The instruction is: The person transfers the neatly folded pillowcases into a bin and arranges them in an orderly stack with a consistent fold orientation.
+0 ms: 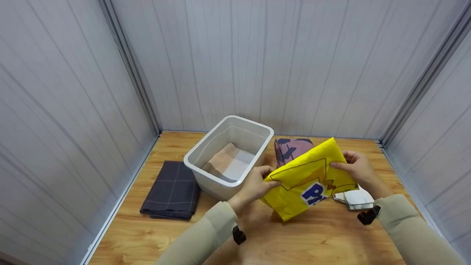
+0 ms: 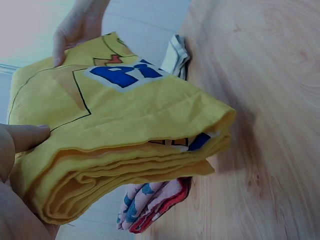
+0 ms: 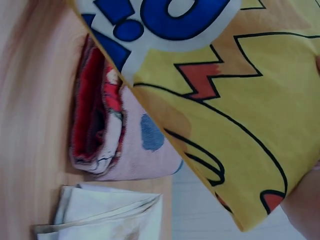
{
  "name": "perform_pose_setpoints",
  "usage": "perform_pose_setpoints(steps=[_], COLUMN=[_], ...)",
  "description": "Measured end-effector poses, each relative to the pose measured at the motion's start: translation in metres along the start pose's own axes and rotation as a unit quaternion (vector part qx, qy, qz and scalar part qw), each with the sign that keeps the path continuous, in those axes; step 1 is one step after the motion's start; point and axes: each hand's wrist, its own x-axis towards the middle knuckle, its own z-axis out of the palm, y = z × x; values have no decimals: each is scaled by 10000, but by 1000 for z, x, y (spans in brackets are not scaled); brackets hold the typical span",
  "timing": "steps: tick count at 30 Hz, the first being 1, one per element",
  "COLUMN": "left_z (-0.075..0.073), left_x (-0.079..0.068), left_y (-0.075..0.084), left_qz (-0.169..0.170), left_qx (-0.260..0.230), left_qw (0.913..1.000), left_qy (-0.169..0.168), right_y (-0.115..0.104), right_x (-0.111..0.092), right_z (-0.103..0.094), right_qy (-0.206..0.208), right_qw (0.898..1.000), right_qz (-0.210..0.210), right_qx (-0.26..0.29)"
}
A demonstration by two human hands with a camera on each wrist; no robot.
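Note:
Both hands hold up a folded yellow cloth (image 1: 300, 175) printed with blue letters and black outlines, above the table and right of the bin. My left hand (image 1: 255, 183) pinches its left edge, thumb on top. At the upper right edge, my right hand (image 1: 361, 172) grips it between thumb and fingers. Several stacked layers show along the near side of the cloth (image 2: 115, 145) in the left wrist view. Behind it, partly covered, lies a folded pink cloth (image 1: 292, 149) with dark patches; the right wrist view shows red inside its fold.
A whitish plastic bin (image 1: 217, 187) stands left of the hands, with a peach and pale folded cloth (image 1: 223, 158) inside. Left of it lies a folded dark checked cloth (image 1: 171, 191). Small folded white cloths (image 1: 358, 198) lie below the right hand. Panel walls (image 1: 228, 66) enclose the wooden table (image 1: 294, 243).

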Motion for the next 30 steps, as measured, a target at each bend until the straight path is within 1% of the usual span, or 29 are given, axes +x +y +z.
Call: perform_pose_setpoints(steps=[6, 11, 15, 21, 24, 30], left_z=[-3, -6, -10, -14, -15, -17], left_x=[0, 0, -1, -1, -2, -4], left_y=[2, 6, 9, 10, 7, 5], left_qz=[34, -14, -104, -199, -148, -78], left_qx=[5, -34, -11, 132, 137, 428], left_qw=[10000, 10000, 9999, 9991, 9981, 9940], left_qy=[-22, 42, -12, -363, -587, -1000], right_y=[-14, -26, -37, -52, -59, -68], right_x=[8, 12, 16, 20, 22, 25], right_z=[2, 3, 5, 6, 6, 7], right_qy=[51, -15, -100, -196, -231, -286], right_qw=[9996, 9997, 9994, 9980, 9970, 9957], right_qz=[-250, -258, -319, -577, -709, -812], right_qx=[154, 16, -58, -189, -201, -347])
